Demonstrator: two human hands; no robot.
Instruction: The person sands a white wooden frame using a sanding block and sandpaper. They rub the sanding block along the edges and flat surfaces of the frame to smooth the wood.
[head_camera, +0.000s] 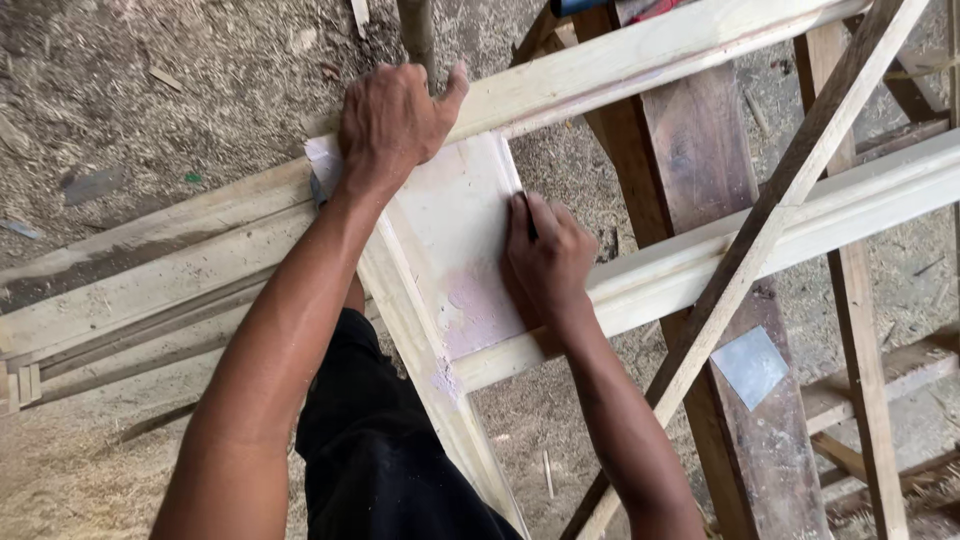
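Head view, left hand: the left hand (392, 122) sits in the upper middle of the frame, fingers curled together and pressed down on the top corner of the pale wooden frame (640, 60), thumb stretched out along its upper rail.
Head view, right hand: the right hand (548, 258), at the centre of the frame, lies on the right edge of the flat panel (455, 230); its fingers are closed together around a small dark thing (527, 212), which touches the panel.
Frame and panel: the panel fills the corner between the upper rail, the lower rail (800, 225) and the side rail (430, 340); pinkish filler smears show on its lower part.
Support: a dark wooden trestle (700, 150) stands under the rails on the right, with a thin slanted lath (760, 230) crossing over it.
Ground: the sawdust-covered floor (150, 100) fills the upper left.
Hidden or unclear: the dark thing is mostly covered by the fingers, so its kind cannot be told; the frame runs out of the picture at right and bottom; black clothing (390, 460) covers the lower middle.
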